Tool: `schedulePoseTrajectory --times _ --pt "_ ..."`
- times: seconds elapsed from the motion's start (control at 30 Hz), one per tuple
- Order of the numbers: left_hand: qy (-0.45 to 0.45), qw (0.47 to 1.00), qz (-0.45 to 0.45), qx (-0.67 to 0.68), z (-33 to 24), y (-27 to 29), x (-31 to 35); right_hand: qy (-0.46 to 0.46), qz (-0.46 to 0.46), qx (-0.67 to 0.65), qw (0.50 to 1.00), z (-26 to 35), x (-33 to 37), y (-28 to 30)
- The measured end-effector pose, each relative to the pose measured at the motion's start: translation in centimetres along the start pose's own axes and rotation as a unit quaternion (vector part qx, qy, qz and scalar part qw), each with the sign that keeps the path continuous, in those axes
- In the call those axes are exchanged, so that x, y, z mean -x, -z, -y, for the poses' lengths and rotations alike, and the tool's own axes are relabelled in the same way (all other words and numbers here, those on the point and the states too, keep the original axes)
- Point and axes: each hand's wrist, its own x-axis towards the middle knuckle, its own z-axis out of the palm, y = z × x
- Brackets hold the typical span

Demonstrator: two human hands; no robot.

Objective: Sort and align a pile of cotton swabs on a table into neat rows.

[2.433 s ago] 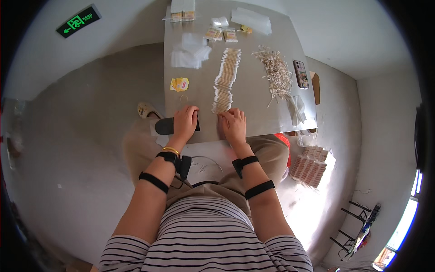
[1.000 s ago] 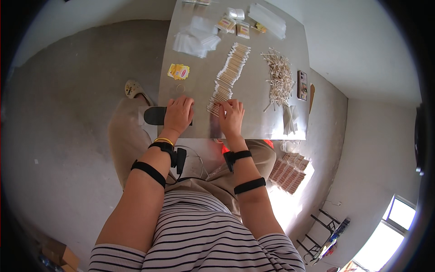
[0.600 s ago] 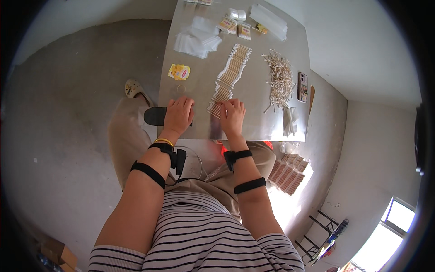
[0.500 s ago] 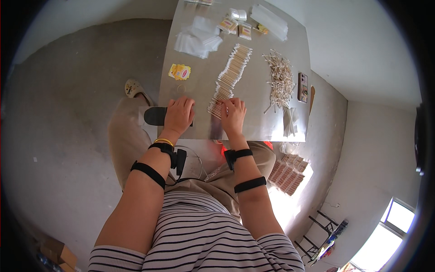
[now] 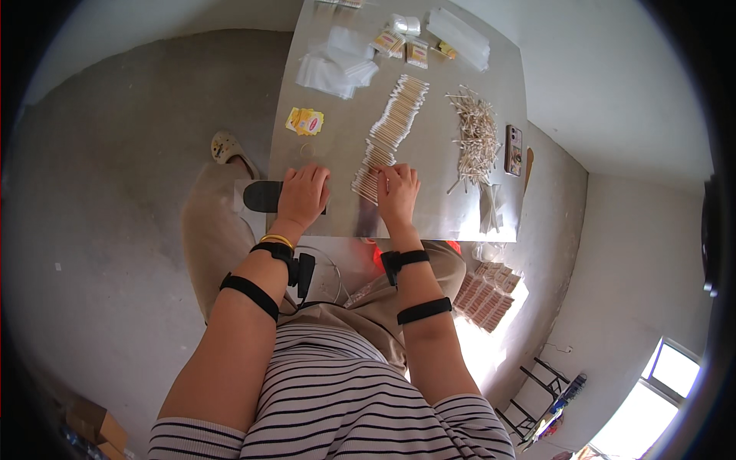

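A long slanting row of cotton swabs (image 5: 398,115) lies side by side on the metal-topped table (image 5: 337,161). At its near end my right hand (image 5: 399,195) is closed, with thumb and fingertips pinched at the right-hand tips of the swabs. How many it grips is hidden by the fingers. My left hand (image 5: 303,195) lies over a dark, flat, round-ended object (image 5: 263,197) that juts past the table's left edge. The fingers there are loosely bent and slightly apart. A jumbled heap of cotton swabs (image 5: 477,138) is off to the right.
Yellow cards (image 5: 305,121) lie at the left, below clear plastic bags (image 5: 337,65). Filled packets (image 5: 389,44) and a stack of clear sleeves (image 5: 460,38) are at the far end. A phone (image 5: 514,150) lies by the right edge; bundled packs (image 5: 487,295) sit on the floor.
My right fingertips have shifted slightly to the right along the near swabs, and the hand is drawn in a little more. My left hand stays in place.
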Motion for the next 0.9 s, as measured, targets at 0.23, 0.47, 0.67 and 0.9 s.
schedulePoseTrajectory --times 0.23,0.47,0.67,0.9 --pt "0.002 1.000 0.015 -0.018 0.2 -0.1 0.1 0.007 0.033 0.005 0.999 0.0 0.1 0.2" --pt "0.004 1.000 0.015 -0.021 0.1 -0.2 0.1 0.003 0.005 0.002 1.000 -0.2 -0.6 0.0" --pt "0.004 1.000 0.019 -0.021 0.1 -0.1 0.0 0.005 0.028 0.001 1.000 0.0 0.0 -0.1" --pt "-0.007 1.000 -0.002 0.017 0.0 0.4 0.1 -0.018 -0.002 -0.069 0.997 -0.1 1.7 1.0"
